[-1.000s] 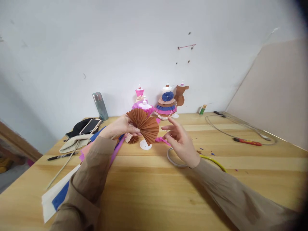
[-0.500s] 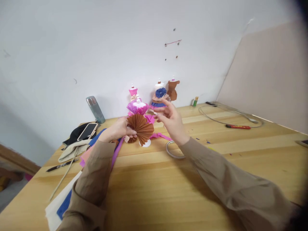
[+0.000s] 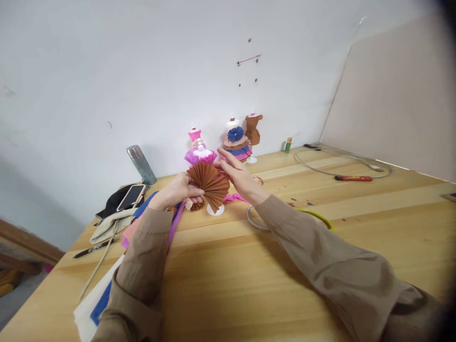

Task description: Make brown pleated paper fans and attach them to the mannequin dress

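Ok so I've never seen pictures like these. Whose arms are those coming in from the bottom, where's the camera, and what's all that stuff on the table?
The camera is worn on a person's head and looks forward and down, so the two sleeved arms are that person's own. No machine is involved. The left hand grips a brown pleated paper fan. The right hand is open, with its fingers stretched out at the fan's right edge, though it is hard to tell whether they touch it. Below is a wooden table. At the back stand small dress forms wearing layered paper skirts. On the left are a phone, a metal flask, a pen and coloured paper sheets. On the right lies a red-handled tool.
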A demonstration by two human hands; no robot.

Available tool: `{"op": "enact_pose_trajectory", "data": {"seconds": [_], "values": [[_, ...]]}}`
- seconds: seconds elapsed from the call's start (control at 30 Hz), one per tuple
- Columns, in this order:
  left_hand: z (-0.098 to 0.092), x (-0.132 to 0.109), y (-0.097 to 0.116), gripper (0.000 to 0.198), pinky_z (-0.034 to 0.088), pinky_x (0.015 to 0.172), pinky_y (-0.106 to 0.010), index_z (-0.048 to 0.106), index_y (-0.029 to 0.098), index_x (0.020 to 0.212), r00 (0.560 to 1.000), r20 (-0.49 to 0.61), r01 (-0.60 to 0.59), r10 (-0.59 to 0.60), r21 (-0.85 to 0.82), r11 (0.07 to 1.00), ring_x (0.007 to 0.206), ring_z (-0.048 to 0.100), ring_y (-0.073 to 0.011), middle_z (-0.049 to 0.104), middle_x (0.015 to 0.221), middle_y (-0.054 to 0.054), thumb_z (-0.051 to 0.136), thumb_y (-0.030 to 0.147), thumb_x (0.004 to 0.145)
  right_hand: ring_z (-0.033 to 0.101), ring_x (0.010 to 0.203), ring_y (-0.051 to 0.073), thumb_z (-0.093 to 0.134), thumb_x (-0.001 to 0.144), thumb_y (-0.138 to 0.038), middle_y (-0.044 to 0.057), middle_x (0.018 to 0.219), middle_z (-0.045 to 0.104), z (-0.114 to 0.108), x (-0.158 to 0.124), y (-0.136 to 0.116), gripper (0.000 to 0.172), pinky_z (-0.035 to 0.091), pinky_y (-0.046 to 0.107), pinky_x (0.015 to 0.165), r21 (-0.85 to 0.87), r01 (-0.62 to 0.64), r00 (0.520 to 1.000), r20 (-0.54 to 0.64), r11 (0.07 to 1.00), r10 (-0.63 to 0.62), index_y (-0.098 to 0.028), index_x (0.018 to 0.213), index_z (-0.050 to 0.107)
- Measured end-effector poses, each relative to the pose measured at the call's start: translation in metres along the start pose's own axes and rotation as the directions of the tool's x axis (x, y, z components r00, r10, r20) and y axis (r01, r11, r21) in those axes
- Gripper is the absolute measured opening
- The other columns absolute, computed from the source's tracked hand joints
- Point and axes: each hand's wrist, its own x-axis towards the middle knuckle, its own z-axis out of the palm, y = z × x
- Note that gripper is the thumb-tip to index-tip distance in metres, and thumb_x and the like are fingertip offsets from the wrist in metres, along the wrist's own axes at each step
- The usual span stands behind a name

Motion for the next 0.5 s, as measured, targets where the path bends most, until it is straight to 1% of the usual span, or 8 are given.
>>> {"op": "enact_pose_trajectory", "data": {"seconds": [0.1,0.2,0.3,0.4,0.5], "values": [[0.0009,-0.0025,0.0018,0.015,0.054,0.055,-0.024,0.061,0.009,0.086,1.000,-0.021,-0.004,0.004,-0.003,1.000,0.054,0.065,-0.0140,0.068,0.062,-0.004,0.067,0.012,0.073,0.059,0.116,0.023,0.061,0.083,-0.045,0.008,0.120,0.068,0.0018,-0.0012,0.0013,0.064,0.041,0.044,0.107,-0.037,0.039,0.999,0.004,0.999,-0.039,-0.025,0.141,0.045],[0.0005,-0.0050,0.0023,0.010,0.054,0.055,-0.024,0.061,0.010,0.081,0.998,-0.055,-0.014,0.014,0.010,1.000,0.056,0.066,-0.0147,0.068,0.063,-0.005,0.066,0.012,0.073,0.056,0.120,0.023,0.062,0.082,-0.047,0.007,0.125,0.065,0.0025,-0.0016,0.0015,0.064,0.040,0.044,0.108,-0.043,0.073,0.997,0.001,0.996,-0.073,-0.027,0.141,0.046],[-0.0005,-0.0054,0.0024,0.007,0.054,0.057,-0.025,0.061,0.009,0.079,0.996,-0.090,-0.017,0.020,0.034,0.999,0.057,0.066,-0.0155,0.069,0.064,-0.006,0.064,0.014,0.075,0.057,0.120,0.023,0.059,0.084,-0.050,0.006,0.127,0.065,0.0022,-0.0024,0.0012,0.062,0.039,0.046,0.108,-0.024,0.050,0.999,-0.011,0.998,-0.050,-0.028,0.141,0.046],[-0.0002,-0.0036,0.0031,0.005,0.054,0.058,-0.025,0.061,0.009,0.076,0.988,-0.150,-0.028,0.036,0.054,0.998,0.058,0.066,-0.0146,0.069,0.065,-0.006,0.064,0.011,0.074,0.057,0.120,0.022,0.056,0.086,-0.050,0.005,0.127,0.064,0.0024,-0.0041,0.0007,0.058,0.040,0.046,0.108,-0.030,0.014,0.999,-0.036,0.999,-0.015,-0.029,0.139,0.047],[0.0016,-0.0005,0.0020,0.013,0.055,0.058,-0.025,0.060,0.010,0.084,0.977,-0.203,-0.064,0.066,0.016,0.998,0.058,0.067,-0.0143,0.069,0.065,-0.004,0.065,0.008,0.072,0.056,0.121,0.022,0.054,0.086,-0.051,0.005,0.129,0.063,0.0038,-0.0060,-0.0006,0.058,0.041,0.046,0.107,-0.044,0.002,0.999,-0.039,0.999,-0.003,-0.030,0.140,0.047]]}}
